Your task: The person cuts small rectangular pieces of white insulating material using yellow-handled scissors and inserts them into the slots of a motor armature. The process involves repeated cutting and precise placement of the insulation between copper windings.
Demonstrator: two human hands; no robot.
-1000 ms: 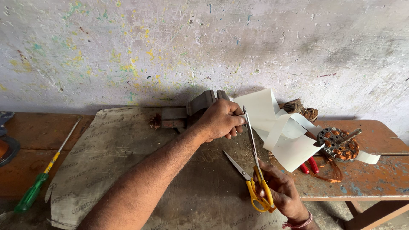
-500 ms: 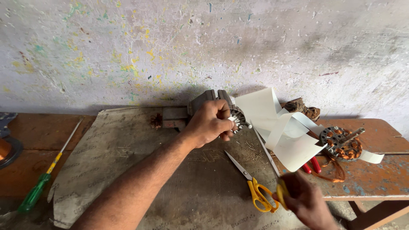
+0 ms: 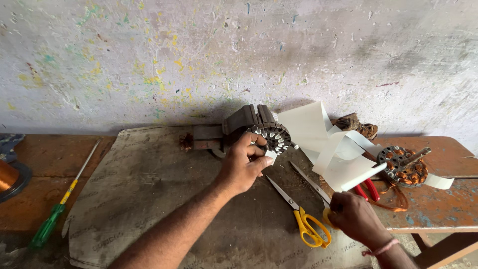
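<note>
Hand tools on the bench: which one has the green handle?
The screwdriver, lying at the far left, apart from both hands. The scissors have yellow handles and the pliers red ones.

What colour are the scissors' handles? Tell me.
Yellow. The scissors lie open on the bench mat, handles by the right hand; the head view shows them plainly.
</note>
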